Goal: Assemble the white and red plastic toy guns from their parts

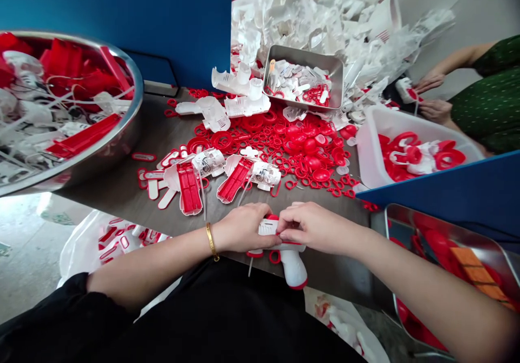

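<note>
Near the table's front edge lies a white and red plastic device, its rounded white handle pointing toward me. My left hand, with a gold bracelet at the wrist, is wrapped round the device's vented white body. Over its right part my right hand has its fingers pinched together at a red piece; the fingertips partly hide what they grip. A red ring sits just below the hands. Beyond them are two open white housings with red inserts, one on the left and one on the right.
A steel bowl of parts stands at left. Red rings and caps cover the table's middle, below a steel tray. At right are a white bin, a blue partition and another person's hands.
</note>
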The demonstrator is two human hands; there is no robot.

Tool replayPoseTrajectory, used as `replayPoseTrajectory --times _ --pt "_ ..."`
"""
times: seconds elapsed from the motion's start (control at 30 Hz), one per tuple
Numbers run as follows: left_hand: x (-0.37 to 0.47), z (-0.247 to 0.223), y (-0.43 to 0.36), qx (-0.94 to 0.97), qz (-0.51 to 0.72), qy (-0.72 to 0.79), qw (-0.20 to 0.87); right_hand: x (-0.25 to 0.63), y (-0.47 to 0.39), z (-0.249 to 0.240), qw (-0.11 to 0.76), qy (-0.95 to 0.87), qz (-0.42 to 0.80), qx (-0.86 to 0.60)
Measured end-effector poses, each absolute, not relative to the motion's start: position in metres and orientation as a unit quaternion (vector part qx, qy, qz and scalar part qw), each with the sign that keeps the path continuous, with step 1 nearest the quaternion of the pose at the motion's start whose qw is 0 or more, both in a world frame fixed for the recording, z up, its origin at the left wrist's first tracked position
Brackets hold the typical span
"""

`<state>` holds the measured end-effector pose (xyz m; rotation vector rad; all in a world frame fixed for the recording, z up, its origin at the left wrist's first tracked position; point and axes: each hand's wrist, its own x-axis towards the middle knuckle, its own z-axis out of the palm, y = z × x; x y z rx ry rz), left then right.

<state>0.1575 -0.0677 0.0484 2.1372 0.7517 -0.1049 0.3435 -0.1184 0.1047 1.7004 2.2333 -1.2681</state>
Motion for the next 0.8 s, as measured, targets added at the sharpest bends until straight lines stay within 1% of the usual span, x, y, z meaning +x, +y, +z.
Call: replayPoseTrajectory --times 0.17,0.33,0.37,0.4,0.43,0.53,0.57,0.6,0.63,0.67,0.73,0.8 --pt "0.156 0.047 -0.069 0.847 -0.037 0.306 0.433 0.364 -0.131 0.094 0.025 0.655 -0.448 0.608" --pt "0.155 0.046 -0.067 0.848 -0.034 0.304 0.432 0.37 -0.119 0.092 0.101 0.646 -0.436 0.619" --pt "0.154 0.044 -0.067 0.848 -0.027 0.303 0.434 0.37 -0.118 0.092 0.1 0.637 -0.443 0.624" --pt "0.152 0.043 -0.067 0.843 -0.013 0.303 0.444 0.37 -0.119 0.092 0.076 0.621 -0.462 0.628" --pt "0.15 0.04 -0.068 0.831 0.012 0.301 0.467 0.369 -0.123 0.091 0.025 0.6 -0.496 0.627" --pt "0.144 0.033 -0.076 0.764 0.103 0.256 0.583 0.364 -0.143 0.085 -0.211 0.511 -0.609 0.569" --pt "0.142 0.032 -0.079 0.756 0.119 0.224 0.604 0.362 -0.15 0.083 -0.264 0.493 -0.621 0.549" --pt "0.14 0.032 -0.082 0.766 0.119 0.192 0.602 0.36 -0.156 0.081 -0.292 0.494 -0.613 0.544" --pt "0.137 0.034 -0.084 0.791 0.103 0.169 0.579 0.359 -0.16 0.079 -0.29 0.514 -0.583 0.558" --pt "0.133 0.038 -0.084 0.821 0.076 0.157 0.543 0.359 -0.161 0.078 -0.264 0.547 -0.542 0.581" --pt "0.127 0.052 -0.077 0.866 0.022 0.164 0.473 0.362 -0.157 0.075 -0.174 0.613 -0.456 0.622" --pt "0.125 0.069 -0.057 0.886 0.01 0.188 0.423 0.367 -0.148 0.073 -0.081 0.649 -0.409 0.636"
